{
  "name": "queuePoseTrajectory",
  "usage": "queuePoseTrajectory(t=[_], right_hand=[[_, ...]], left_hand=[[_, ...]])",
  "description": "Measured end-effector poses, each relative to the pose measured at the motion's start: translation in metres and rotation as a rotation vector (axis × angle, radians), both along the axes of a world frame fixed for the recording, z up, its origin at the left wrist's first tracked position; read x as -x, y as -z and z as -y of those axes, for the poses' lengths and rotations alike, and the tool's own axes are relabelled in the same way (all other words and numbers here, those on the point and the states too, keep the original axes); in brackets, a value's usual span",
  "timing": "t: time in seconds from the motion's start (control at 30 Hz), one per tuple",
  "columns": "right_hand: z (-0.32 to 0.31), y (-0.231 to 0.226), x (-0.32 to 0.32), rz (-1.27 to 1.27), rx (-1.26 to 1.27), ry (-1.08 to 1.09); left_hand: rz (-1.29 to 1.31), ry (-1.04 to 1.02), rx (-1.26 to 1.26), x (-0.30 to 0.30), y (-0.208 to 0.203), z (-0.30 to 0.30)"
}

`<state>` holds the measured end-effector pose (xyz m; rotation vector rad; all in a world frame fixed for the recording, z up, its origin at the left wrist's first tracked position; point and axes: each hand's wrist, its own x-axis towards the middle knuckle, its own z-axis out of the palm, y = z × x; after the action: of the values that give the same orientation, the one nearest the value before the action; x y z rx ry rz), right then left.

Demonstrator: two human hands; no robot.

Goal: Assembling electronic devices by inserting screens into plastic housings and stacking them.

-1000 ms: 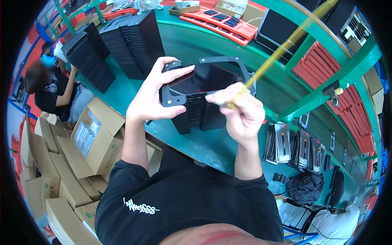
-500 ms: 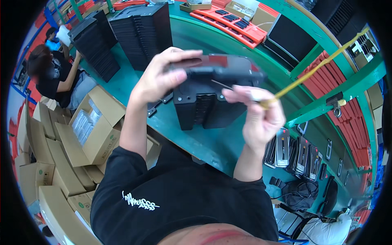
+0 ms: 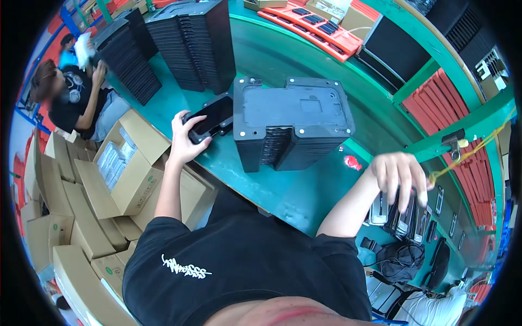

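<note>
Black screen panel (image 3: 213,115), glossy and face up, sits in a black frame (image 3: 224,130) at the left hand (image 3: 187,136). Thumb and fingers are parted just enough to take the frame's near end between them, fingertips over the panel's edge; whether the frame rests on the green workbench (image 3: 283,198) beneath cannot be told. Just right of this grip stands a stack of black fixture trays (image 3: 293,106), its top tray recessed and studded at the corners with pale round dots. An open cardboard carton (image 3: 144,190) of clear-wrapped packs (image 3: 115,157) lies near, to the grip's left. Beyond the grip rises a taller stack of black trays (image 3: 198,51).

Well off to the grip's right, the right hand (image 3: 399,176) hangs with loosely bent, slightly spread fingers above grey flat panels (image 3: 405,217); a yellow cord (image 3: 473,154) ends beside it, and whether the fingers hold anything cannot be told. A red scrap (image 3: 352,162) lies on the bench left of that hand. Farther from the left grip, a co-worker (image 3: 81,103) sits leftward, and an orange tray (image 3: 342,49) lies beyond, to the right.
</note>
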<state>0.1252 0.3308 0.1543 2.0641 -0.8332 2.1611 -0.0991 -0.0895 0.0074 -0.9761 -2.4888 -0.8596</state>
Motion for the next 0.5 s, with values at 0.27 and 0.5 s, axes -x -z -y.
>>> queuePoseTrajectory(t=[0.27,0.5], right_hand=[[-0.070,0.088,0.077,0.948,0.055,0.867],[-0.113,0.179,0.150,0.282,-1.526,2.447]], left_hand=[[-0.033,-0.046,0.051,-0.009,0.024,0.021],[-0.008,-0.064,0.049,-0.014,0.027,0.019]])
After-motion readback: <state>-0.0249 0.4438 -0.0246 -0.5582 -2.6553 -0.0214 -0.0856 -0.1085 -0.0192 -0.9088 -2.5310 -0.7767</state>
